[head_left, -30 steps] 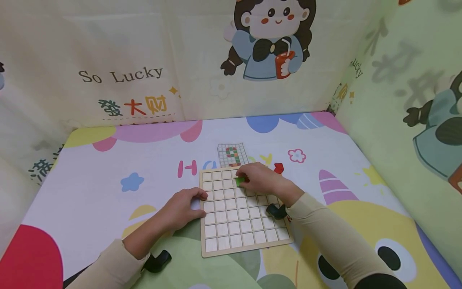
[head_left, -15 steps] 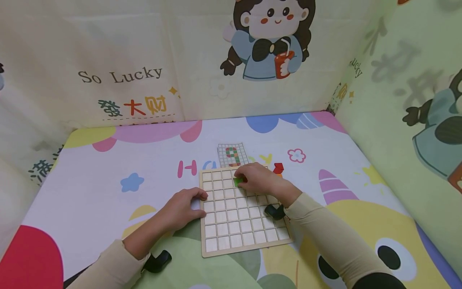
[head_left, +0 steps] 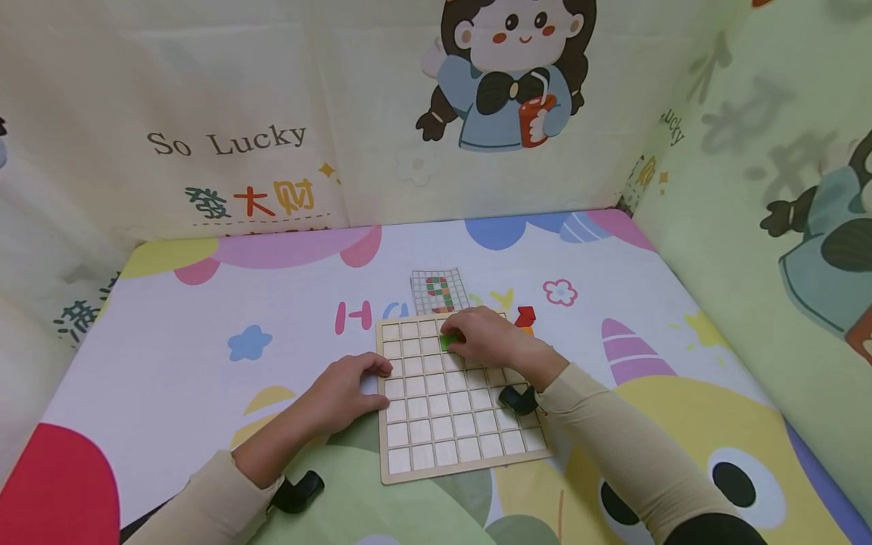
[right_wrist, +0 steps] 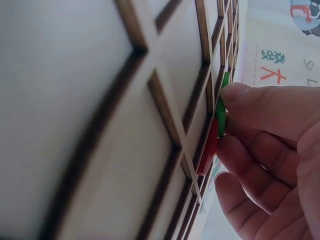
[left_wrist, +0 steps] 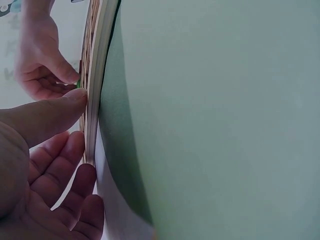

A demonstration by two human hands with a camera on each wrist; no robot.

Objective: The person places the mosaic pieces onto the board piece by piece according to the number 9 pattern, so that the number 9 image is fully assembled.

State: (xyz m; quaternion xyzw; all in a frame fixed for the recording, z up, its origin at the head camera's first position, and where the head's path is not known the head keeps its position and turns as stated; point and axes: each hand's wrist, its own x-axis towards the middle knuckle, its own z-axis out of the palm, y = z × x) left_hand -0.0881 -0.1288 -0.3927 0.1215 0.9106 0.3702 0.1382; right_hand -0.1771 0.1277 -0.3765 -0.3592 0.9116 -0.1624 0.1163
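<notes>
A wooden grid board (head_left: pixel 427 409) with raised dividers lies on the table in the head view. My left hand (head_left: pixel 347 390) rests against its left edge, the thumb and fingers spread apart along the rim. Over the upper part of the board, my right hand (head_left: pixel 487 337) pinches a small green tile (head_left: pixel 447 343) between thumb and fingers. In the right wrist view this green tile (right_wrist: pixel 221 120) is low at the grid, its far part behind the thumb. A red tile (right_wrist: pixel 209 148) sits close beside it on the board, hidden by the hand in the head view.
Behind the board lies a gridded paper card (head_left: pixel 421 295) with a red, green and orange pattern. Red and orange tiles (head_left: pixel 525 315) lie just past the right hand. The patterned tablecloth (head_left: pixel 170 393) ends at printed cloth walls at the back and sides.
The right hand has shifted very slightly left with the green tile, and an orange tile now shows more beside the wrist. My left hand stays at the board's edge.
</notes>
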